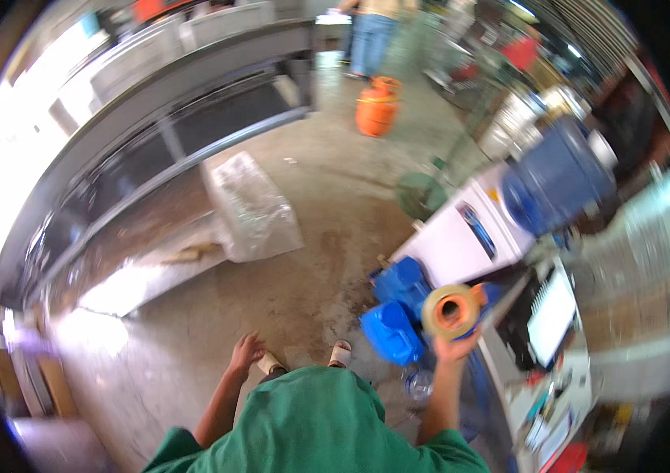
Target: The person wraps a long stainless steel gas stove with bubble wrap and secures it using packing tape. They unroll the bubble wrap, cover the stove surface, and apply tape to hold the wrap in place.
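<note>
In my right hand (457, 347) is a tape dispenser (431, 314), with a wide tan roll around an orange hub and an orange part at its side. My fingers close on its lower edge, and I hold it up beside the desk. My left hand (248, 351) hangs low near my left foot, holding nothing, its fingers loosely bent and apart. Two blue jerrycans (392, 331) stand on the floor just left of the tape dispenser. Below them lies a clear plastic bottle (419, 384).
A white water dispenser (461, 232) carries a large blue bottle (560, 177) at the right. The cluttered desk (500, 347) holds a notebook (552, 315). Ahead are an orange gas cylinder (377, 106), a plastic-wrapped block (256, 209), a long dark bench (193, 110) and a person (370, 39).
</note>
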Available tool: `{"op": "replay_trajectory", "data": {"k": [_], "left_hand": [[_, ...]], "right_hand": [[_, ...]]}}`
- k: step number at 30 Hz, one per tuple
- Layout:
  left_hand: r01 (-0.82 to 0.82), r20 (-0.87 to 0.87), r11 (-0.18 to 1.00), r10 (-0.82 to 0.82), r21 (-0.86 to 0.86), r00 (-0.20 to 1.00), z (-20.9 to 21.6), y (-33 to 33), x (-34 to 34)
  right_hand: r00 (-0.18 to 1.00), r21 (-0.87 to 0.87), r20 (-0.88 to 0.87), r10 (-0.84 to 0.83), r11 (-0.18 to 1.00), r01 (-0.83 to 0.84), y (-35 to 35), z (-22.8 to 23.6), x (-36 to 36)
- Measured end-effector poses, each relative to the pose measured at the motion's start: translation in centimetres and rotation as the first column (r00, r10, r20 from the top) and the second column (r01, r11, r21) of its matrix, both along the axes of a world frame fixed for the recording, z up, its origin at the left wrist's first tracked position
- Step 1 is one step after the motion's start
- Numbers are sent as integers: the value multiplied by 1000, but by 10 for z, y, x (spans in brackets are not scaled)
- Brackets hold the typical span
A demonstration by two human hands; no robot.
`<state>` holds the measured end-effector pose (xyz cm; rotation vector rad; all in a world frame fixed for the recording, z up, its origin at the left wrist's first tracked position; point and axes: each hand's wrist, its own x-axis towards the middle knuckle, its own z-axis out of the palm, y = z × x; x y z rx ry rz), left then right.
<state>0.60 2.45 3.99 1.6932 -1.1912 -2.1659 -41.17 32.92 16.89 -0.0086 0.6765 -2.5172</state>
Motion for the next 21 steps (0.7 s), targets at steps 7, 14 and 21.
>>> {"op": "replay_trajectory", "data": {"k": [7, 14, 21], "left_hand": [[-295, -512, 947, 318, 129, 798, 84, 52, -52], [-733, -383, 607, 784, 309, 488, 84, 34, 90], [-958, -278, 209, 949, 197, 150, 97, 8, 238]], "right_hand": [[325, -387, 103, 940, 339, -858, -196, -87, 166], [-388, 96, 67, 919, -393, -915, -298, -66, 307], [-655, 332, 82, 751, -640, -693, -384, -18, 489]]}}
